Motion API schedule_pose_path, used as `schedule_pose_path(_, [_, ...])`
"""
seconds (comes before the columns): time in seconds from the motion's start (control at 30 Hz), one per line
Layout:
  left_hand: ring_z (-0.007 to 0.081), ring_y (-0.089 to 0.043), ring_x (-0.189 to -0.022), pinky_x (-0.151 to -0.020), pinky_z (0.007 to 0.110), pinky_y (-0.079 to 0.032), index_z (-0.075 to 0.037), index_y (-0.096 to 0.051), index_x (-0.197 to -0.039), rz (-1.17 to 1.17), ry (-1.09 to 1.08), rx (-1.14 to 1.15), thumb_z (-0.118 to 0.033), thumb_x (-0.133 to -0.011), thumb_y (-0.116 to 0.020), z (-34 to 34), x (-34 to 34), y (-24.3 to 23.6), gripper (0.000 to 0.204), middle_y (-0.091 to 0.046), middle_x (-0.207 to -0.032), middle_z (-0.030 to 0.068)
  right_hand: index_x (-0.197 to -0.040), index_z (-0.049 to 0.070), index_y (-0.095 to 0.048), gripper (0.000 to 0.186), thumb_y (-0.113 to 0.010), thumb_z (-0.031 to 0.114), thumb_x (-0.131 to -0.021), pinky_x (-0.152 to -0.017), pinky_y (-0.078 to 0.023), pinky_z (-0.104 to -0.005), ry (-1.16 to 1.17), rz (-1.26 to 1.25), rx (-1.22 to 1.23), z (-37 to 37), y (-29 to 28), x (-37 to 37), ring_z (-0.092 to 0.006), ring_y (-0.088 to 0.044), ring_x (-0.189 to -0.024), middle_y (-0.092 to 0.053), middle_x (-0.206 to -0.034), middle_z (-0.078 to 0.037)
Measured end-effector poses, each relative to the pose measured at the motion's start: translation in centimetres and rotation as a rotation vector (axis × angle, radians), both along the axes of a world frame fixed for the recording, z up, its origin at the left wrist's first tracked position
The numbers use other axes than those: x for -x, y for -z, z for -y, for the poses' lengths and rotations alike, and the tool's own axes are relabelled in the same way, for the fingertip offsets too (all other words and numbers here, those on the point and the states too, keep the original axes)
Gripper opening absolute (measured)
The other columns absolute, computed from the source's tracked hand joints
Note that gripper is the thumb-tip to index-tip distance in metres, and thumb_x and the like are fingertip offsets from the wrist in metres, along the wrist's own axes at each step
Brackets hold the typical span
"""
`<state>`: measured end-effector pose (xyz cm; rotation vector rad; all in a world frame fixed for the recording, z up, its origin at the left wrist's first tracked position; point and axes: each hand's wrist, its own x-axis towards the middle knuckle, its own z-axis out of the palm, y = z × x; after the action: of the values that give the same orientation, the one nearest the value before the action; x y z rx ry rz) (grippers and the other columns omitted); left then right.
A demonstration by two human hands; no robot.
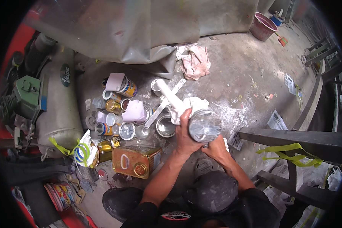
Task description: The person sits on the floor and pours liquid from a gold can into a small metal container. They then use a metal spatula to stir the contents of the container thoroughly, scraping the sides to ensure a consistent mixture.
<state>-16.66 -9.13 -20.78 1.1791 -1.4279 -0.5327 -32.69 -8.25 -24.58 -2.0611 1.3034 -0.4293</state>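
Observation:
My left hand [185, 140] is wrapped round a grey, mottled metal cylinder [204, 126], its round end facing up, with a crumpled white cloth [190, 105] against it. My right hand [216, 150] is closed just below the cylinder; what it grips is hidden behind it. A white tube [167, 93] points away beyond the cloth, crossing a long pale stick [154, 118] that lies over the cans. Left of my left hand are an open metal tin [165, 125], several small cans and cups [114, 106] with lilac paper, and a rectangular orange tin [129, 163].
A metal tank [55, 136] with green machinery [28, 95] stands at the left. A grey sheet [148, 19] spans the back, near a pink rag [195, 62] and a maroon bucket [262, 28]. Dark metal frames [281, 138] with yellow-green tape border the right, among scattered paper.

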Motion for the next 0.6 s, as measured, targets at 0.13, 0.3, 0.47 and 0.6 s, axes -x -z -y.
schedule_pose_path(0.13, [0.0391,-0.065,-0.103,-0.09,0.042,-0.05,-0.003,-0.041,-0.138,0.414,0.221,-0.108,-0.045,-0.064,-0.09,0.6,-0.5,-5.5,0.098,-0.064,-0.108,0.0213,-0.126,0.005,-0.061,0.056,-0.071,0.008,-0.07,-0.102,-0.043,-0.0429,0.109,0.306,0.178,-0.5,0.3,1.6,-0.0338,-0.057,-0.12,-0.063,-0.123,-0.016])
schedule_pose_path(0.3, [0.0184,-0.062,-0.1,-0.089,0.034,-0.052,-0.006,-0.043,-0.141,-0.415,0.349,-0.295,-0.007,-0.097,-0.055,1.0,-6.5,-4.9,0.045,-0.064,-0.111,0.0113,-0.11,0.002,-0.065,0.033,-0.073,0.014,-0.08,-0.078,-0.052,-0.0359,0.338,0.311,-0.193,-3.0,1.2,5.5,-0.0226,-0.066,-0.088,-0.067,-0.102,-0.011])
schedule_pose_path(0.47, [0.0206,-0.062,-0.105,-0.094,0.032,-0.053,-0.004,-0.038,-0.142,-1.044,0.341,-0.37,0.003,-0.096,-0.047,1.2,-9.0,0.6,0.048,-0.059,-0.119,0.0113,-0.087,-0.001,-0.063,0.018,-0.074,0.01,-0.077,-0.063,-0.049,-0.0265,0.385,0.625,-0.354,-1.8,-4.6,5.3,-0.0119,-0.062,-0.069,-0.064,-0.073,-0.006])
schedule_pose_path(0.6, [0.0216,-0.057,-0.113,-0.099,0.033,-0.045,0.003,-0.045,-0.137,-0.757,0.631,-0.54,-0.005,-0.099,-0.047,0.3,-2.6,3.4,0.039,-0.057,-0.124,0.0125,-0.091,-0.001,-0.063,0.021,-0.074,0.008,-0.075,-0.063,-0.048,-0.0275,0.343,0.528,-0.393,-1.3,-5.3,5.3,-0.0131,-0.062,-0.071,-0.065,-0.078,-0.007])
